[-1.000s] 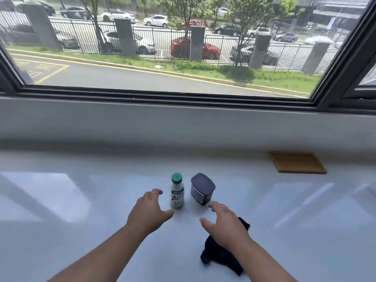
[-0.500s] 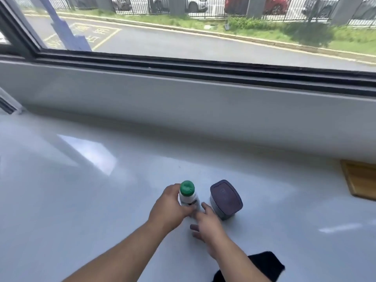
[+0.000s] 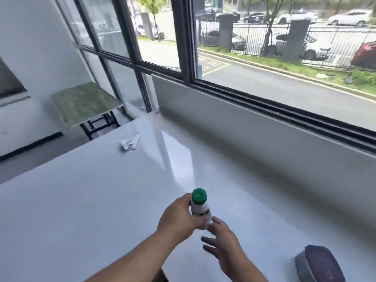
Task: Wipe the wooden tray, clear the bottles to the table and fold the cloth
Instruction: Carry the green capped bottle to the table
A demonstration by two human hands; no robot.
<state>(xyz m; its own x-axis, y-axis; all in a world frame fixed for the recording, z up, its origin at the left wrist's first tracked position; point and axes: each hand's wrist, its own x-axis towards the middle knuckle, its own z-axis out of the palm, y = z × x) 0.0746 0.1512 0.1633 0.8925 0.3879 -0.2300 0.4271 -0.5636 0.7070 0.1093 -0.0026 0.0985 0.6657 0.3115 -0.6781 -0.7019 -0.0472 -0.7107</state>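
Note:
My left hand [image 3: 180, 215] is wrapped around a small white bottle with a green cap [image 3: 199, 206], held upright just above the white countertop [image 3: 101, 200]. My right hand [image 3: 223, 244] hovers just right of the bottle's base with its fingers spread, holding nothing. A grey jar with a dark purple lid [image 3: 319, 265] stands on the countertop at the lower right. The wooden tray and the dark cloth are out of view.
A crumpled white tissue [image 3: 130, 142] lies on the countertop at the far left. Beyond the counter's left edge stands a small table with a green top [image 3: 83, 102]. A low white wall and a dark window frame [image 3: 264, 102] run along the back.
The view has swung left. My left hand has carried the bottle leftward, away from the jar, which now sits far to the right. The cloth and the tray have left the view.

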